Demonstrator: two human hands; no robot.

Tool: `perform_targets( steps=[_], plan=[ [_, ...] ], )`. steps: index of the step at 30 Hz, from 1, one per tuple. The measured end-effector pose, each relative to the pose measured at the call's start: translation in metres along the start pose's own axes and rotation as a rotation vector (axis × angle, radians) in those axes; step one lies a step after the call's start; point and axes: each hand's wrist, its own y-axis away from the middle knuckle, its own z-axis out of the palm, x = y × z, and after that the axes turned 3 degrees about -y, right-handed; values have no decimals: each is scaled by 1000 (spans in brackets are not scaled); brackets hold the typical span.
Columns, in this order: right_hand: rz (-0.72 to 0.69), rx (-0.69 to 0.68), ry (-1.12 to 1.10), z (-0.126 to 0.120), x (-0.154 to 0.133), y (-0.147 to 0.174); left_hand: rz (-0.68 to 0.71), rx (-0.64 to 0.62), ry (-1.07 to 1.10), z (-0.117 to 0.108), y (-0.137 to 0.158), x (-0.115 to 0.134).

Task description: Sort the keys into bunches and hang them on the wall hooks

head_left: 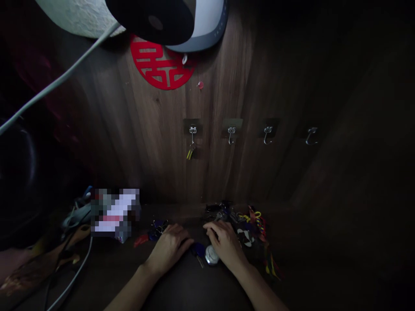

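Observation:
My left hand (pixel 171 242) rests low on the dark wooden surface, palm down, with thumb and fingers apart. Beside it, to the left, lies a bunch of keys (pixel 158 229) with dark blue parts. My right hand (pixel 226 244) also faces down, its thumb and forefinger apart. Between the hands lie a blue-headed key (pixel 198 249) and a round silvery object (pixel 212 255), the latter close against my right hand. Just beyond my right fingers is a pile of keys (pixel 220 212). My fingertips are partly hidden, and I see nothing held in either hand.
Metal hooks (pixel 231 131) line the wooden back panel; small keys (pixel 191 152) hang from the leftmost. Colourful braided cords (pixel 257 222) and a black-and-white tag (pixel 246 236) lie right. A blurred-out box (pixel 115 214), white cable (pixel 61 77) and red cutout (pixel 162 69) are leftward; caps (pixel 207 26) hang above.

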Motion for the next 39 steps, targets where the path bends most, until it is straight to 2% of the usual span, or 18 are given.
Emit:
perform_targets(
  steps=[3, 6, 9, 11, 14, 17, 20, 22, 25, 27, 30, 32, 39],
  plan=[
    [-3, -8, 3, 1, 1, 0, -7, -7, -5, -2, 1, -1],
    [-10, 1, 6, 3, 2, 0, -49, 68, 32, -6, 1, -9],
    [-25, 6, 5, 4, 3, 0, -187, 214, -43, -8, 2, -23],
    [-29, 8, 11, 4, 3, 0, -330, 253, -170, -8, 3, -34],
    [-39, 9, 21, 5, 3, 0, -463, 182, -279, -7, 7, -44],
    [-42, 16, 26, 6, 3, 0, -485, 115, -235, -8, 9, -46],
    [-37, 12, 17, 6, 3, 0, -448, 151, -62, -11, 6, -44],
    [-32, 6, 14, 6, 3, 0, -415, 252, 116, -13, 3, -42],
    [-30, 1, 18, 5, 3, -1, -469, 415, 485, -17, -3, -38],
    [-36, 3, 21, 5, 2, -1, -546, 456, 799, -18, -6, -35],
    [-41, 11, 30, 5, 2, -1, -615, 452, 1212, -16, -8, -32],
    [-40, 11, 29, 5, 1, -1, -637, 445, 1376, -14, -9, -32],
    [-56, 35, -30, 5, -6, -2, -603, 369, 1660, -12, -8, -28]
  ],
)
